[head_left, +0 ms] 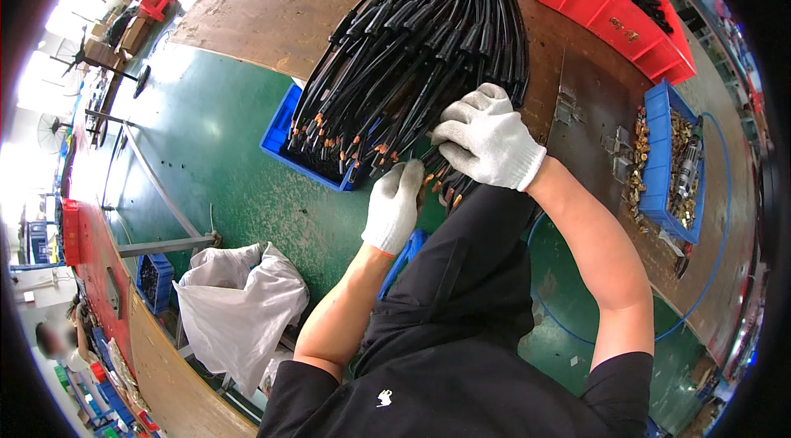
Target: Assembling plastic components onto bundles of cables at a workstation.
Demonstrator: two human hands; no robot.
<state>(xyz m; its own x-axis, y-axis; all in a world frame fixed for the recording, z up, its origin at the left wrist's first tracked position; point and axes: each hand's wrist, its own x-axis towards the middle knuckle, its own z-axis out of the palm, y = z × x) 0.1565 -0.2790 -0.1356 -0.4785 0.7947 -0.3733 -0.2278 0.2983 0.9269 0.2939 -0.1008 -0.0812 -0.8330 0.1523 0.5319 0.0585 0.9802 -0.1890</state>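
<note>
A thick bundle of black cables (428, 34) fans out over the bench edge toward me, its many ends showing bare copper or orange tips. My left hand (394, 201), in a white knitted glove, pinches at the cable ends near the bundle's lower side. My right hand (488, 135), gloved the same way, is curled around cables at the right of the bundle, just above my thigh. Beneath the hanging ends, a blue crate (278, 121) on the floor holds small black pieces. Exactly which cables each hand grips is partly hidden by the fingers.
At the right, a blue bin (657, 162) holds brass fittings and a power-tool-like driver. A red crate (610, 5) of black parts stands beyond it on the wooden bench (255, 14). A white sack (239, 306) sits at lower left near a metal frame; a blue hose (725, 215) curves at right.
</note>
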